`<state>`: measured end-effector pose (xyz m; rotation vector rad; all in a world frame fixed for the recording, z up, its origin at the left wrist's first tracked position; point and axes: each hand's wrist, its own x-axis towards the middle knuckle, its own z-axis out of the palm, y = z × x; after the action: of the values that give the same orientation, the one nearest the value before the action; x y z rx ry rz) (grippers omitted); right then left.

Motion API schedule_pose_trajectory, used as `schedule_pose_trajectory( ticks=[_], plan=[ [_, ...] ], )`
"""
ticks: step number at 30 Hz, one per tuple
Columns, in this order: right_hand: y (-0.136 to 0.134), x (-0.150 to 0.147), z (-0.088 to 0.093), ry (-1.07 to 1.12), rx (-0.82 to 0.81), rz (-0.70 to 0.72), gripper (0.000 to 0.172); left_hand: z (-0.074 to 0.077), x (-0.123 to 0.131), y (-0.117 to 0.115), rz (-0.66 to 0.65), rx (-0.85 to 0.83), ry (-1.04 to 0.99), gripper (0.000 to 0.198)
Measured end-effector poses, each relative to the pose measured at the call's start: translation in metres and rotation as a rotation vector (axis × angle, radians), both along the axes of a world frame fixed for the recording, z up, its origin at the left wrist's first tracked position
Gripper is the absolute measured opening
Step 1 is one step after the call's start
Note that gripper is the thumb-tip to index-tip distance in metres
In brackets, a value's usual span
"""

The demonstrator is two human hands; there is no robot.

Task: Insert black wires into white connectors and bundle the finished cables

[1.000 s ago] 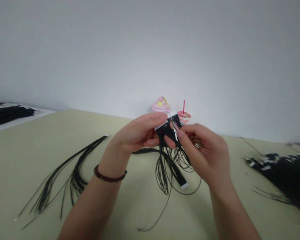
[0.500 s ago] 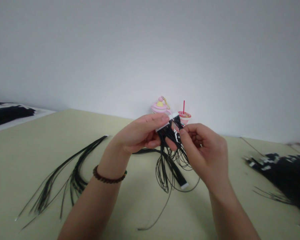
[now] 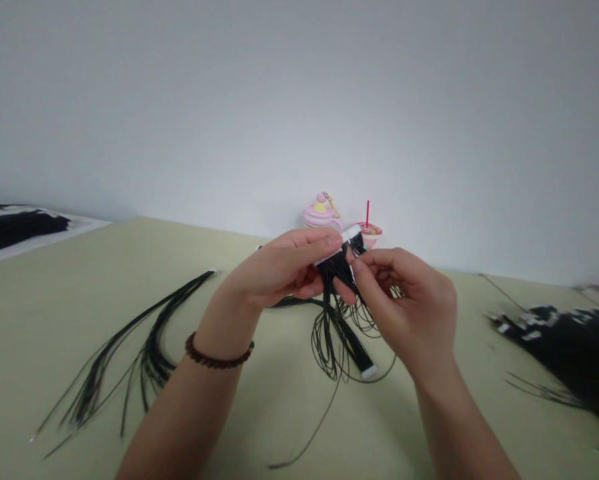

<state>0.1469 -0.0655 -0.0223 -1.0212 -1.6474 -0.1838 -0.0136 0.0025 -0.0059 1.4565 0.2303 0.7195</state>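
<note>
Between the left hand [image 3: 289, 263] and right hand [image 3: 414, 300], black wires [image 3: 336, 269] hang from a white connector [image 3: 351, 233].
The left is clamped on the connector; the right pinches the wires just beside it. Beyond the right hand stands a cup [image 3: 370, 231].

The white connector housing [image 3: 351, 233] looks, from where I stand, like hard, smooth plastic, and the thin black wires [image 3: 335, 268] seem plastic-sheathed with a faint sheen. The bracelet [image 3: 219, 362] looks like wooden beads, knobbly. The tabletop [image 3: 264, 407] is smooth and matt, the wall [image 3: 299, 100] likewise, the pink cup ornament [image 3: 318, 219] smooth moulded plastic
</note>
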Motion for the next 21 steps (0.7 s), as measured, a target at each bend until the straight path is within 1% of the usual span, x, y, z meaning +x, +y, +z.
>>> schedule_pose_trajectory(
  ticks=[4,16,21],
  plan=[
    [-0.0004,-0.0001,0.0004,-0.012,0.036,-0.017,0.010,0.0013,0.0003,-0.0031,0.001,-0.024,0.029,0.024],
    [-0.0031,0.0034,0.0031,-0.040,-0.071,0.028,0.013,0.0008,0.0015,-0.0033,0.004,-0.034,0.049,0.026],
    [-0.0026,0.0045,0.0028,-0.081,-0.040,0.031,0.013,0.0008,0.0012,-0.0041,0.035,-0.054,0.053,0.026]
  ],
)
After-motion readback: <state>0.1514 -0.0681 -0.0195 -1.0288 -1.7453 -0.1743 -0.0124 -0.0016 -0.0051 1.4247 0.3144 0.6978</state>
